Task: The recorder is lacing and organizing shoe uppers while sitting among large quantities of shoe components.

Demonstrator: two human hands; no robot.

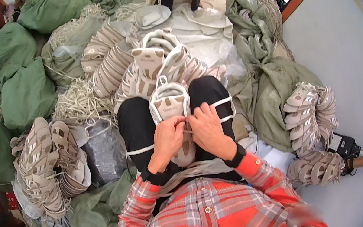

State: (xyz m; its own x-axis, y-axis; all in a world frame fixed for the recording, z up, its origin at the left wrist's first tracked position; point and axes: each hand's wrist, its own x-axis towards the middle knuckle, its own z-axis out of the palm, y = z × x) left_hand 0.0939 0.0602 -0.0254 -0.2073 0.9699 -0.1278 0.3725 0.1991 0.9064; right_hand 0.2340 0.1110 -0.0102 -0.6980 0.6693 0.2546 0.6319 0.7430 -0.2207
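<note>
A beige and white shoe upper stands between my black-clad knees, its padded tongue and collar pointing away from me. My left hand is closed at the left of its throat, thumb and fingers pinched together. Close beside it, my right hand pinches at the right edge of the throat. A thin pale shoelace shows between the fingertips of both hands; its ends are hidden. White cord crosses my right knee, and another white strip crosses the left. The front of the upper is partly covered by my hands.
Stacked shoe uppers lie ahead, with more at left and right. Loose laces are heaped ahead to the left. Green sacks and a clear plastic bag surround me. A white wall stands at right.
</note>
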